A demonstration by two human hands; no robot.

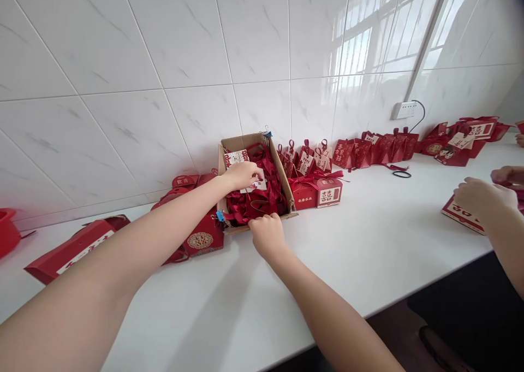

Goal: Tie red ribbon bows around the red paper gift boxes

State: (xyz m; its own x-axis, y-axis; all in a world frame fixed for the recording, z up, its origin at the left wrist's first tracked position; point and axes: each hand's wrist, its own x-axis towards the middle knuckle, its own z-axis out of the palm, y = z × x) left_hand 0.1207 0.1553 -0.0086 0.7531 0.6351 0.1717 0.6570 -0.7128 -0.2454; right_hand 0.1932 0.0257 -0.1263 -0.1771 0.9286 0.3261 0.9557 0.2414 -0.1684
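In the middle of the frame, an open cardboard box (242, 140) stands on the white table (347, 252), near the tiled wall (192, 44), and it is filled with dark red ribbons (270, 159). The left hand (244, 176) reaches over the box from the lower left; its fingers are bent above a white card (259, 187) with red print, which lies over the ribbons. Whether the fingers really pinch this card, I cannot tell. A second printed card (236, 157) is behind this hand, in the upper left part of the box. The right hand (268, 234) comes from the lower right, and its fingers are closed over the front edge of the box. One blue clip (220, 216) sits at the front left corner, another clip (267, 135) at the back right corner. Just to the left of the box there is a red carton (200, 242) with a round emblem, partly hidden by the left arm. Just to the right, small red bags (306, 161) with loops stand behind a red gift box (329, 193) bearing a white label. At the right edge of the frame, the hands of a co-worker (487, 197) are at another red box (462, 214).
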